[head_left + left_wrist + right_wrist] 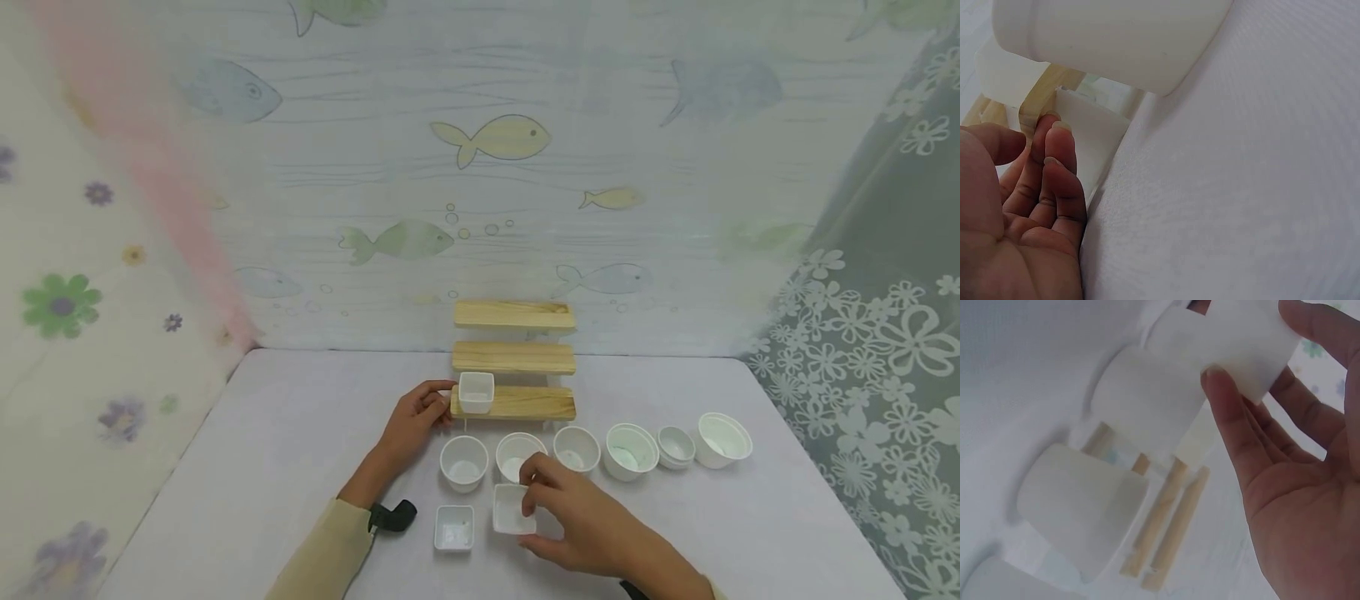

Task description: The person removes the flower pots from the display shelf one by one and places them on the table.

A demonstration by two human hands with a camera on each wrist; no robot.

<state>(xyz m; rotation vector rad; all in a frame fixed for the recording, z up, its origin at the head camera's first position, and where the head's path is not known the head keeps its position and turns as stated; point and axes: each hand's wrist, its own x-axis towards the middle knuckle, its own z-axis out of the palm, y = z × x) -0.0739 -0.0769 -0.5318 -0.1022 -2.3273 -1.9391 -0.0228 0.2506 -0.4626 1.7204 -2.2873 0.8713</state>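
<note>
My right hand [581,518] pinches a small white square bowl [510,510] between thumb and fingers, in front of a row of round bowls. The right wrist view shows the thumb and fingertips on the walls of this bowl [1250,347]. At the left end of the lowest step of a three-step wooden display stand [536,403], my left hand [411,427] grips the board's end with curled fingers. Another white square bowl [476,392] sits on that step, near its left end. A third square bowl [453,530] stands on the table, left of the held one.
Several white round bowls line the table before the stand, from the leftmost bowl [463,464] to a larger bowl [722,440] at right. Two small bowls [677,447] appear stacked in that row. A fish-patterned curtain [360,167] hangs behind the white table [300,400].
</note>
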